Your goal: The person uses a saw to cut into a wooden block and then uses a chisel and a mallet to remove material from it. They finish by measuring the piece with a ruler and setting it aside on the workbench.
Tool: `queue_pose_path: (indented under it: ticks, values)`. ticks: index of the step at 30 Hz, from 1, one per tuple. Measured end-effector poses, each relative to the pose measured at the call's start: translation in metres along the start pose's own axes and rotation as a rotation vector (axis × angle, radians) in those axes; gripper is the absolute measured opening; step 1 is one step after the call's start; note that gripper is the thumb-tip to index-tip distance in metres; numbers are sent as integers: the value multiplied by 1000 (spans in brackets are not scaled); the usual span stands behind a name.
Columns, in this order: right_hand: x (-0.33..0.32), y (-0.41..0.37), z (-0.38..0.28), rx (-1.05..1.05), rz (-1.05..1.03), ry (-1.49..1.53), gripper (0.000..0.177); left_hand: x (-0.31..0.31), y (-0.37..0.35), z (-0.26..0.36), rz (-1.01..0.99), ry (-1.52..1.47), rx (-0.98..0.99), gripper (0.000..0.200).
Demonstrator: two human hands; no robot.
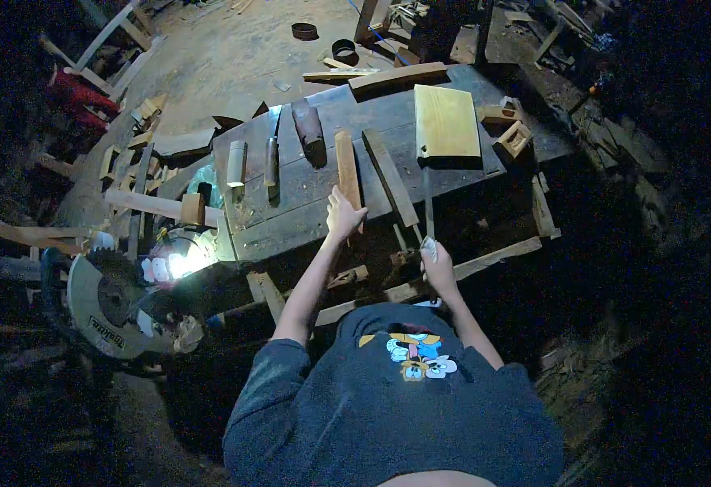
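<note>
My left hand (344, 216) is closed around the near end of a reddish-brown wooden slat (346, 162), which points away from me over the bench. My right hand (437, 266), wrapped in a fist at the bench's front edge, grips a long thin metal strip (428, 199); its exact kind I cannot tell. The far end of that strip reaches the near edge of a pale yellow board (447, 122). Between my hands lies a grey-brown wooden bar (389, 174). Left of the slat are a dark tapered tool (309, 134), a knife-like blade with a wooden handle (272, 158) and a short pale block (236, 164).
A dark plank workbench (286, 213) spans the middle. At left sit a Makita circular saw (112, 304) and a bright lamp (183, 261). Small wooden block pieces (514, 140) lie at the right end, with a curved wooden piece (398, 79) along the far edge.
</note>
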State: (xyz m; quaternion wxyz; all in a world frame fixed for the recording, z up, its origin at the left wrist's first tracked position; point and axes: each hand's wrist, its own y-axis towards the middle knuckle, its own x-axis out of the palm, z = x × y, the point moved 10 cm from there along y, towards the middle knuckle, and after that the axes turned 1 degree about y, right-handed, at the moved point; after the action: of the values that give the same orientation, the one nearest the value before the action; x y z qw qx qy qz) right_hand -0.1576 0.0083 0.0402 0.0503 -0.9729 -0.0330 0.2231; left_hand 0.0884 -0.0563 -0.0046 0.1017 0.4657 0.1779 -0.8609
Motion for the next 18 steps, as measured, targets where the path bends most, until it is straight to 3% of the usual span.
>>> queue_pose_path:
  ticks: [2, 7, 9, 18]
  values:
    - [2, -1, -3, 196, -95, 170, 12, -9, -6, -4, 51, -8, 11, 81]
    - [13, 1, 1, 256, -150, 203, 13, -8, -22, -6, -36, 49, -45, 77]
    - [11, 7, -12, 76, -105, 107, 16, -5, -29, -2, -42, 257, -7, 75]
    - [16, 17, -35, -65, -90, 10, 17, 4, -26, -13, -89, 228, -48, 72]
